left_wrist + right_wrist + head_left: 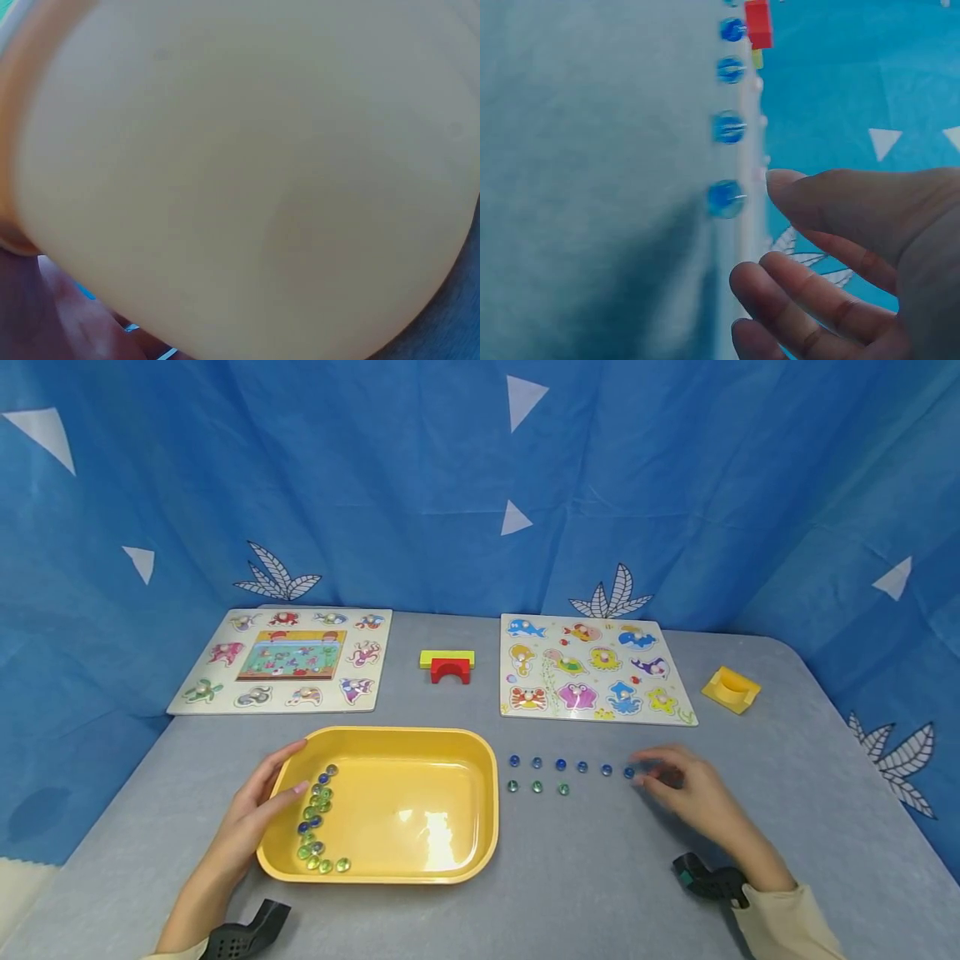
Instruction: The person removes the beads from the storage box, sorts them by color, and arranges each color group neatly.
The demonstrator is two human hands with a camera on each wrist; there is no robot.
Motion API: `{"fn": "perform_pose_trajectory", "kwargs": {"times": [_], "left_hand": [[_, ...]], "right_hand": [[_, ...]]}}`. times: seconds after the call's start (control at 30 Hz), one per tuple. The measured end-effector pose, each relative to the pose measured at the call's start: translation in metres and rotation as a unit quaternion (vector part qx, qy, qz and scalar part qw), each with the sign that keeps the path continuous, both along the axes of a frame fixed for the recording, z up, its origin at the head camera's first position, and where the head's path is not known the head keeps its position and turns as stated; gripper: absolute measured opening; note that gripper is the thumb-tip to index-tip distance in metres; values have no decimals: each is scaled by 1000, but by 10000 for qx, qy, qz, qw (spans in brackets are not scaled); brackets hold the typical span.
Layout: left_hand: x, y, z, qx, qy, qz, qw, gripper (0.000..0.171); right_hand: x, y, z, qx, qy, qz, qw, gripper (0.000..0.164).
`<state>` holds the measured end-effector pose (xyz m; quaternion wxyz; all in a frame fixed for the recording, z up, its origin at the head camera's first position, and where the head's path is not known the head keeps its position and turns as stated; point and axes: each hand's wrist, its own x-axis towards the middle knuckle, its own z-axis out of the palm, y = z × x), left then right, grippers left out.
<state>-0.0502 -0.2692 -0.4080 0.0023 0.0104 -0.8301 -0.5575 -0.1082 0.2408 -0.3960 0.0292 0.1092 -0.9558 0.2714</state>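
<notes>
My left hand [251, 814] grips the left rim of a yellow plastic tray [405, 735], thumb over the inside and fingers along the outer wall. In the left wrist view the tray's pale side [240, 165] fills most of the picture. Along the tray's left end lie several green and blue glass marbles [308, 812]. To the right of the tray, blue marbles form a row, and beneath it is a shorter row of green marbles [537, 787]. At the right end of the blue row, my right hand [693, 789] has thumb and fingers parted beside the last blue marble [727, 199].
Two wooden sea-animal puzzle boards, one left [217, 692] and one right [551, 656], lie at the back. Between them are a red arch block [451, 666] and a yellow-green block [427, 657]. A yellow block [727, 695] sits back right, before a blue curtain [420, 460].
</notes>
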Motion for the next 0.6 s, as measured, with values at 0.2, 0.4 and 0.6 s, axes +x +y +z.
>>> {"fn": "perform_pose_trajectory", "kwargs": {"times": [0.2, 0.4, 0.6], "left_hand": [[1, 1, 0, 59, -11, -21, 10000, 53], [0, 1, -1, 106, 56, -55, 9999, 53], [1, 0, 0, 97, 16, -10, 10000, 53]], "right_hand": [[6, -8, 15, -158, -36, 142, 9998, 29], [6, -34, 31, -702, -522, 872, 9923, 30], [-7, -89, 55, -1173, -1034, 1996, 9673, 30]]}}
